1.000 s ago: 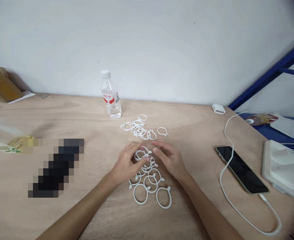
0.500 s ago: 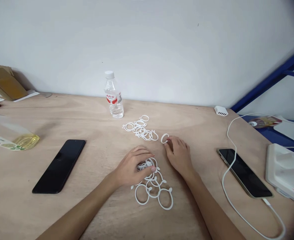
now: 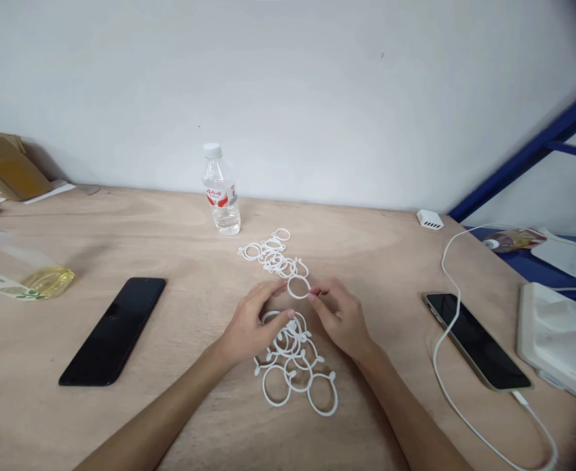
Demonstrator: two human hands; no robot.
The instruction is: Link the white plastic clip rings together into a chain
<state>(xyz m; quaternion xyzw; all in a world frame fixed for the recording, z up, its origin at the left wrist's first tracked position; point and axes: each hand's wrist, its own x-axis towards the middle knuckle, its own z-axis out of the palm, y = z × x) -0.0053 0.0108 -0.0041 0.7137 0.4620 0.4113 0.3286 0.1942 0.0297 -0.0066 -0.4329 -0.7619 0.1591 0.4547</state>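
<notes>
A single white plastic ring (image 3: 297,297) is pinched between the thumb and fingers of my right hand (image 3: 341,318), raised over the table between my two hands. My left hand (image 3: 252,325) is open, its thumb and forefinger spread. Its forefinger is close to the ring's left side; whether they touch I cannot tell. Below, a pile of white rings (image 3: 288,383) with small tabs lies near my left thumb, partly covered by that hand. A second cluster of white rings (image 3: 274,260) lies farther back.
A water bottle (image 3: 222,196) stands behind the rings. At left are a black phone (image 3: 114,332), an oil bottle (image 3: 27,278) lying down and a cardboard box (image 3: 13,167). At right lie a charging phone (image 3: 478,343), its white cable (image 3: 437,373), a white charger (image 3: 429,220) and a white tray (image 3: 557,333).
My right hand has brought the ring leftward and toward me, turning its face to view. My left hand has opened wider, lifting its fingers off the near pile.
</notes>
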